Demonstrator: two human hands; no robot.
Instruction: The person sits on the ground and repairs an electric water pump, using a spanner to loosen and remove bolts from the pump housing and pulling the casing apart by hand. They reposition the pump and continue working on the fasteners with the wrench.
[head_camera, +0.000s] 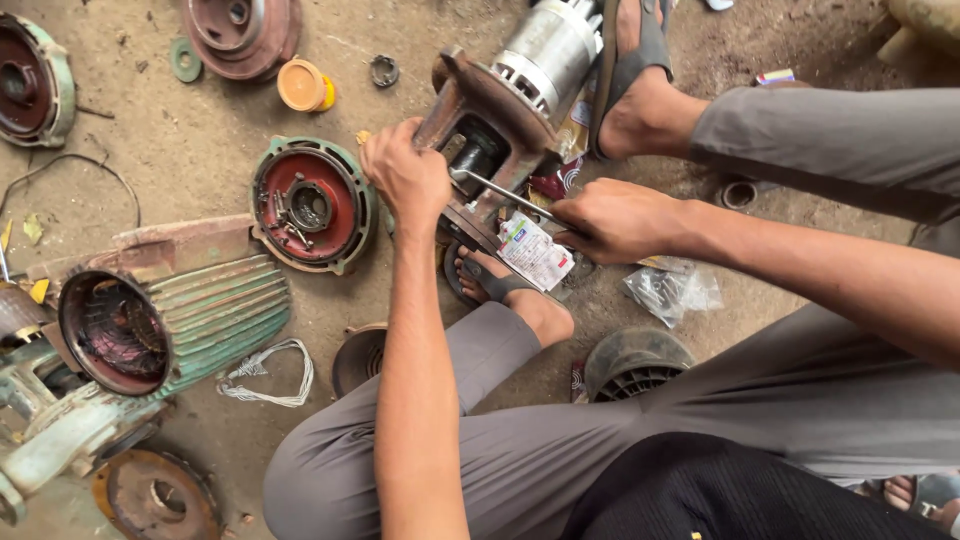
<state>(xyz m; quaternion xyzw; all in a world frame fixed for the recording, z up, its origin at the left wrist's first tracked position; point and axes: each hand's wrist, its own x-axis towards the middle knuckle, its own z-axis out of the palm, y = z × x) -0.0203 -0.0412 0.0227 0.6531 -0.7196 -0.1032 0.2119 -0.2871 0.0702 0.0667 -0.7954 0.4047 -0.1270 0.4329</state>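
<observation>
Dirt workshop floor (200, 150): at upper centre, left hand (405, 175) is clamping the rusty motor end housing (480, 120), seemingly heavy and rigid, best gripped by its rim, while right hand (610, 220) is closing around a thin metal rod (500, 190).

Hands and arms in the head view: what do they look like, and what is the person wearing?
Both forearms are bare, with no sleeves in view. The left hand and right hand wear no gloves, rings or watch that I can see. Lower down, grey trousers cover the legs, and dark strapped sandals are on the feet.
</observation>
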